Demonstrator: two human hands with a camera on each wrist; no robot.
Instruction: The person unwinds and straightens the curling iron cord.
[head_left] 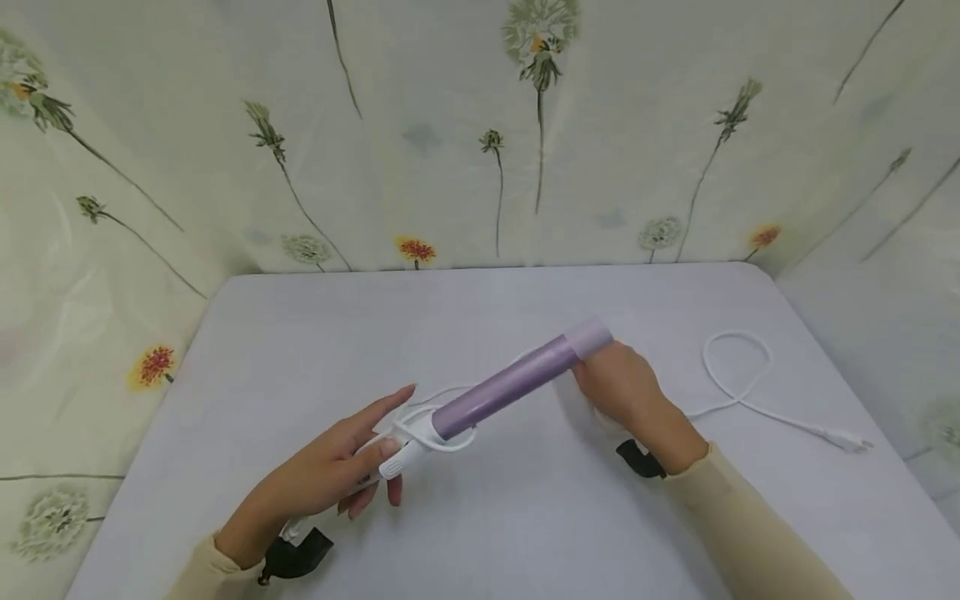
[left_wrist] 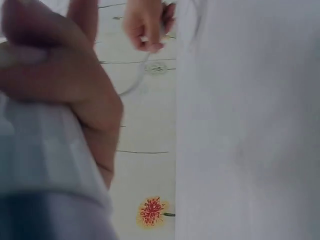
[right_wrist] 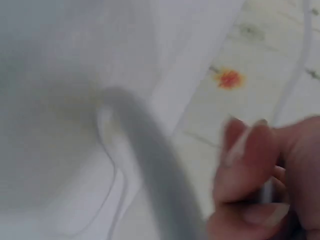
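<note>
Beige-sleeved, the left hand (head_left: 330, 467) clamped thumb and fingers on the white handle (head_left: 408, 458) of the curling iron (head_left: 517, 385), cord (head_left: 780, 416) crossing it. Its purple barrel slanted up rightward above the table (head_left: 525, 533). Next, the right hand (head_left: 618, 383) curled fingers round cord; farther right, cord crossed itself, ending in a plug (head_left: 847, 440).

Right hand (right_wrist: 267, 175) around a white cord (right_wrist: 295, 77), flowered backdrop (right_wrist: 257, 92) behind.
</note>
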